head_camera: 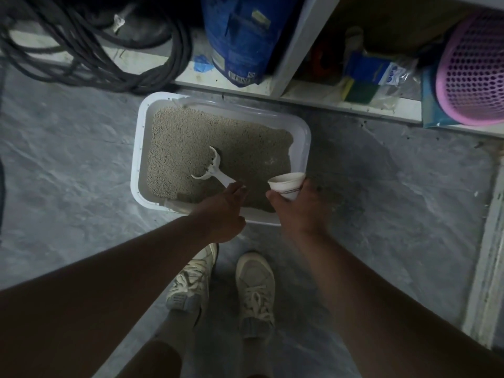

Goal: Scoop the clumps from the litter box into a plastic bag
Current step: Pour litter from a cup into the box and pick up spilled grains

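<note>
A white litter box (pixel 139 148) full of beige litter (pixel 196 137) sits on the grey floor against a shelf. A white slotted scoop (pixel 211 167) lies with its head in the litter near the front left. My left hand (pixel 221 211) grips the scoop's handle at the box's near edge. My right hand (pixel 297 208) holds a small white paper cup (pixel 286 184), tilted over the box's front right corner. No plastic bag is in view. I cannot make out clumps in the litter.
A blue litter bag (pixel 242 36) stands on the low shelf behind the box. Black coiled hose (pixel 90 50) lies at the back left. A pink basket (pixel 474 72) and sponges (pixel 360 88) fill the right shelf. My two shoes (pixel 221 285) stand just before the box.
</note>
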Demonstrator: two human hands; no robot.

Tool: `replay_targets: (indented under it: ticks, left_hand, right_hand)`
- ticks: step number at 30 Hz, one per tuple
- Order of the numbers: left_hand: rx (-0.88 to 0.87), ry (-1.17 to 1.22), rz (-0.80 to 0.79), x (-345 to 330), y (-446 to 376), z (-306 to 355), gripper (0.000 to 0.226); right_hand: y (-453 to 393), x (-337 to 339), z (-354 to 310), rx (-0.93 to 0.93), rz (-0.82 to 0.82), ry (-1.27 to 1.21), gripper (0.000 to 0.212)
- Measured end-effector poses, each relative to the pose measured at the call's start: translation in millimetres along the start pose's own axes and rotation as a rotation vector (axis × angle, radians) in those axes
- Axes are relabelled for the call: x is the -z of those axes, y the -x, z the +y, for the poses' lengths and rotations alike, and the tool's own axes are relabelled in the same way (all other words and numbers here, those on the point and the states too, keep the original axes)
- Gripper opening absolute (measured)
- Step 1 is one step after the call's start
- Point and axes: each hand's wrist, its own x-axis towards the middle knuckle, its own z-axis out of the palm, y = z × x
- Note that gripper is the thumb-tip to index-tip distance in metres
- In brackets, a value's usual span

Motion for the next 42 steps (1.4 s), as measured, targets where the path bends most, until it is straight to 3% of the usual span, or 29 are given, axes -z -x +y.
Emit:
replay_targets:
  ticks: [8,17,42]
  left_hand:
    - [-0.022,-0.021,-0.004,-4,-4,-12,0.080]
    - [-0.017,-0.026,0.037,-8,-6,-14,0.081]
    - [-0.074,-0.043,0.052,-12,-5,-20,0.077]
  right_hand:
    - [0,-5,-8,-0.025,0.008,-0.033,0.092]
    - [-11,0,-7,-0.033,0.067,0.016,0.080]
    - [-14,6,-13,-0.015,0.104,0.067,0.080]
